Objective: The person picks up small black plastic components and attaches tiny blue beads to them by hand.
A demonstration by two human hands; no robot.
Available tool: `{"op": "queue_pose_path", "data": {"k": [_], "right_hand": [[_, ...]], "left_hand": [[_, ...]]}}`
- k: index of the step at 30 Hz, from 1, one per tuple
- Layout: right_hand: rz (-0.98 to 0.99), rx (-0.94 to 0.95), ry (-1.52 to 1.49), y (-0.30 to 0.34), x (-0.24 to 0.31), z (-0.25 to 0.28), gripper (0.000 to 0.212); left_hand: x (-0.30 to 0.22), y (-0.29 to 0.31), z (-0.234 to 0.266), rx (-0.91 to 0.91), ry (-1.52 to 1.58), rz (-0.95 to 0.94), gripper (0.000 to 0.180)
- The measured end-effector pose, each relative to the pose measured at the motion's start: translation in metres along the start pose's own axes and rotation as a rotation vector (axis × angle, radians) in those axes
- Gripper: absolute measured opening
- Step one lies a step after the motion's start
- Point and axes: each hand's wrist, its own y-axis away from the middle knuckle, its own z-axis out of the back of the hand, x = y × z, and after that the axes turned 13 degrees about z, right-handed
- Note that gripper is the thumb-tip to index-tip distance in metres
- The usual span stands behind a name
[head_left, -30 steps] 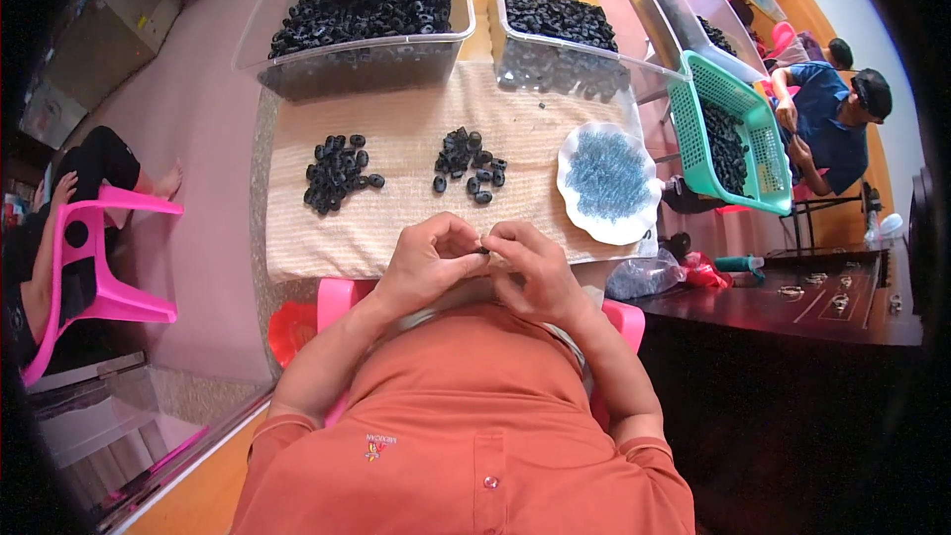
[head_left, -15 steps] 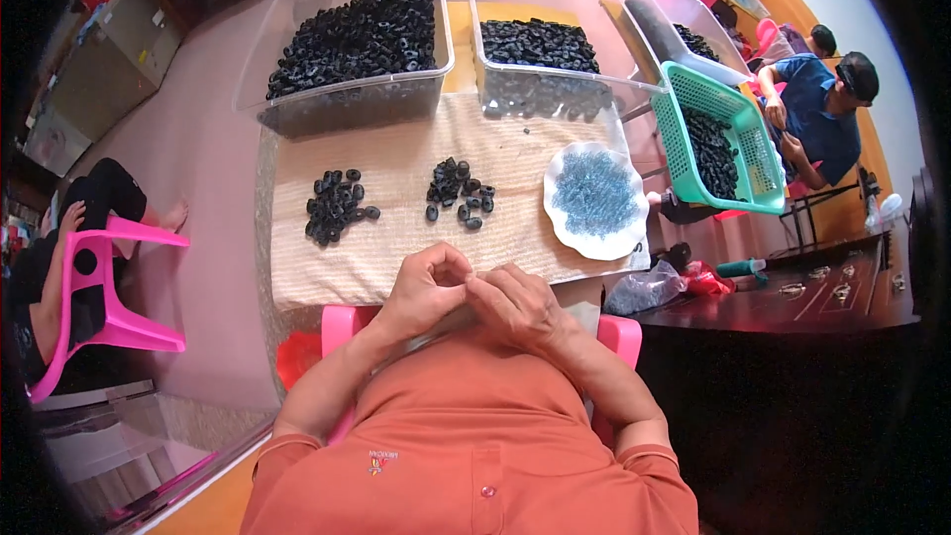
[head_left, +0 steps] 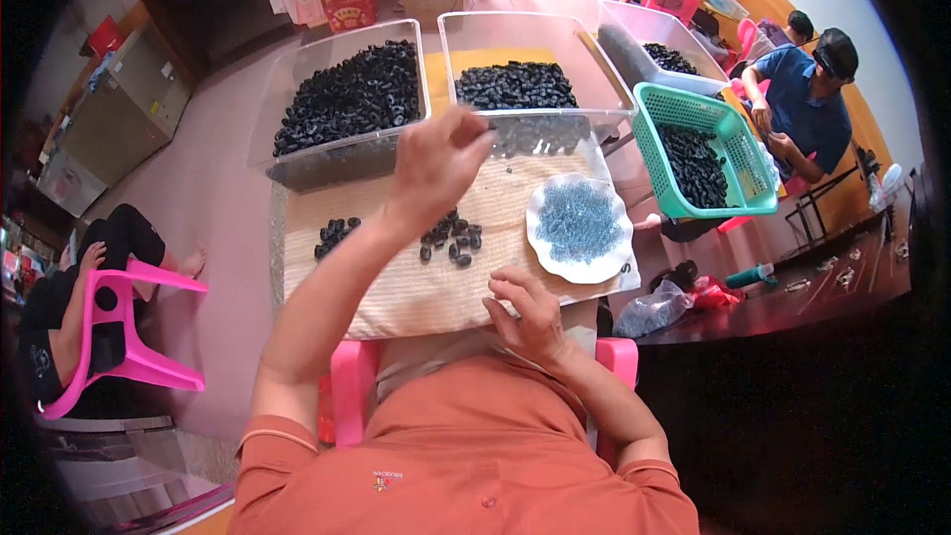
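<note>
My left hand (head_left: pixel 441 166) is stretched out over the far part of the cloth, at the front wall of the middle clear bin (head_left: pixel 604 117). Its fingers are pinched together, and a small black plastic part (head_left: pixel 490 126) shows at their tips. Close to the cloth's front edge, my right hand (head_left: pixel 527 315) has its fingers loosely bent, the thumb apart, with nothing visible between them. Under my left forearm lie two small piles of black parts, one pile (head_left: pixel 335 236) partly covered, the other pile (head_left: pixel 458 240) beside it. A scalloped white plate (head_left: pixel 541 256) holds small clear-blue pieces (head_left: pixel 580 218).
Another clear bin (head_left: pixel 347 147) full of black parts stands at the far left. A green basket (head_left: pixel 698 206) and a further clear bin (head_left: pixel 634 25) are on the right. A co-worker in blue (head_left: pixel 807 104) sits beyond them. A pink chair (head_left: pixel 144 352) with a seated person is left.
My hands were together at the cloth's front edge and have parted. The left has reached forward to the middle bin; the right has opened and stayed near the edge. The view has tilted up.
</note>
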Motion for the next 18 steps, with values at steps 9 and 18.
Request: {"op": "queue_pose_path", "data": {"k": [9, 18], "right_hand": [[-0.019, 0.042, -0.066, 0.005, -0.001, 0.007, 0.024], [-0.032, 0.1, -0.169, 0.006, -0.005, 0.002, 0.018]], "left_hand": [[0.026, -0.046, -0.023, 0.047, -0.187, -0.173, 0.021], [0.096, 0.026, 0.006, 0.278, -0.255, -0.007, 0.019]]}}
